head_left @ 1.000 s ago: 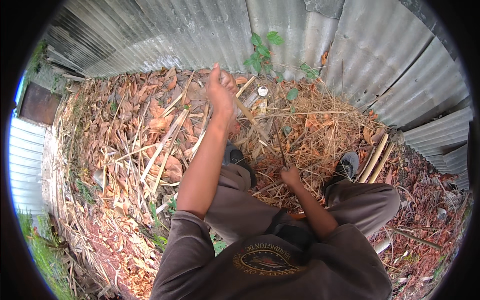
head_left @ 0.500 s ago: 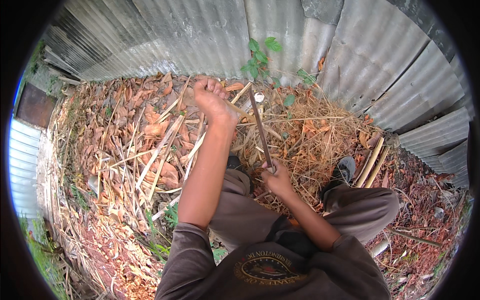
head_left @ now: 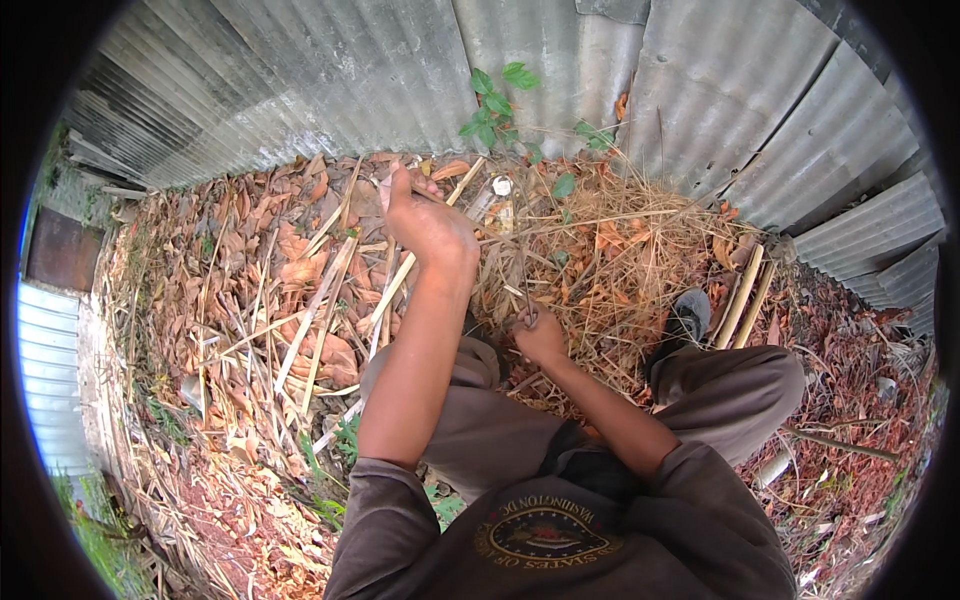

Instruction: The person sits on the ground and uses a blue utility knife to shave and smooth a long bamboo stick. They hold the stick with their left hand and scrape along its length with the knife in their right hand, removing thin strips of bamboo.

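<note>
Up against the corrugated metal fence (head_left: 330, 90), on ground littered with dry leaves (head_left: 290, 270) and straw (head_left: 620, 250), a bamboo strip (head_left: 405, 265) is being worked. The left hand (head_left: 430, 225) is stretched out toward the fence edge of the litter with its fingers wrapped tight around the strip's far end. The right hand (head_left: 540, 335) is closed on a handle close to the knees, with what looks like a thin blade (head_left: 522, 270) running up from it; the blade itself is hard to make out against the straw. Compared with half a second ago, the left hand has been pushed further forward and the tool's bright tip has dropped out of sight, so a stroke along the strip has probably just been finished. More cut bamboo pieces (head_left: 742, 295) are stacked by the right shoe (head_left: 688, 312).
</note>
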Demonstrator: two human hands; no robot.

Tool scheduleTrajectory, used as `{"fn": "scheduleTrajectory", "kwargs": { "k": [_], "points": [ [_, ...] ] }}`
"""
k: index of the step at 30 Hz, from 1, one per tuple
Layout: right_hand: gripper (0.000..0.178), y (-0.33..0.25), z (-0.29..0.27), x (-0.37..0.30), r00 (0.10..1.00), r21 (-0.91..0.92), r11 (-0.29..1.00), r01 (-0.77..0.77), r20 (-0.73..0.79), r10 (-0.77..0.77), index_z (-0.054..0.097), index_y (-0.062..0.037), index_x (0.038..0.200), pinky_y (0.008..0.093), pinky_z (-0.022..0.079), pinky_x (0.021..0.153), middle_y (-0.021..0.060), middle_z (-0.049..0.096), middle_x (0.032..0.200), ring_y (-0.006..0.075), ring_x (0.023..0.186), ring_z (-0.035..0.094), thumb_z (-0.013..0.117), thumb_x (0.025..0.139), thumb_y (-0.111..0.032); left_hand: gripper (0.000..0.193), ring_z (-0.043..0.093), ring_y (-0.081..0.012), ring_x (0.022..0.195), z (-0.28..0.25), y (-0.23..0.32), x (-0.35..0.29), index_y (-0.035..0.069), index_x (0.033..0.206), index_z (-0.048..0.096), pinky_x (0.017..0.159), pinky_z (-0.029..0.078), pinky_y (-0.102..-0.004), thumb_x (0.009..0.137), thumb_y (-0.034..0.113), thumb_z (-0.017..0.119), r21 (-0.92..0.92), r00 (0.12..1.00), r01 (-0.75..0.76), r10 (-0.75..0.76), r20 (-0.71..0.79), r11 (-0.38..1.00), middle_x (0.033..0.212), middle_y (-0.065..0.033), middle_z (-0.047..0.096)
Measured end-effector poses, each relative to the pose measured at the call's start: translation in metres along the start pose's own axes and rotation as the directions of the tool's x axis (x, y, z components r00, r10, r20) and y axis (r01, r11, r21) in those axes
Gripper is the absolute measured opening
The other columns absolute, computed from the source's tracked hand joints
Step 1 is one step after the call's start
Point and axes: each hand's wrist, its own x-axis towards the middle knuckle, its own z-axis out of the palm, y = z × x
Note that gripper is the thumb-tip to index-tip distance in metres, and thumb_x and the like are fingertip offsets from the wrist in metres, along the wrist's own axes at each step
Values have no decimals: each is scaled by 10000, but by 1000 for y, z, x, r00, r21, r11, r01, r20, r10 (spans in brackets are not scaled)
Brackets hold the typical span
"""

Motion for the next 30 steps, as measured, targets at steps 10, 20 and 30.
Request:
{"fn": "scheduleTrajectory", "kwargs": {
  "k": [10, 20, 30],
  "points": [
    [177, -67, 0, -6, 986, -1, 987, 160, -35, -160, 573, -15, 917, 333, 438, 562, 93, 551, 641, 185, 560, 531, 629, 780, -112, 113, 384, -88, 798, 8, -17, -1, 110, 936, 494, 740, 321, -278, 927, 185, 578, 13, 1000, -23, 23, 2, 1000, 879, 25, 442],
    [279, 31, -12, 16, 996, 2, 998, -61, -66, 61, 594, -18, 987, 392, 496, 697, 176, 634, 762, 327, 733, 636, 655, 754, -157, 131, 388, -102, 739, 24, -25, -13, 107, 905, 470, 696, 347, -272, 944, 187, 566, 20, 993, 2, -4, 122, 1000, 800, 14, 437],
    [132, 49, -8, 37, 997, -114, 992, 49, -53, -55, 570, -5, 897, 320, 421, 528, 87, 574, 699, 161, 538, 498, 586, 789, -80, 432, 203, -116, 483, 37, -7, -24, 161, 550, 277, 476, 194, -279, 948, 299, 375, 316, 950, 73, -163, 268, 946, 508, 12, 262]
  ]
}}
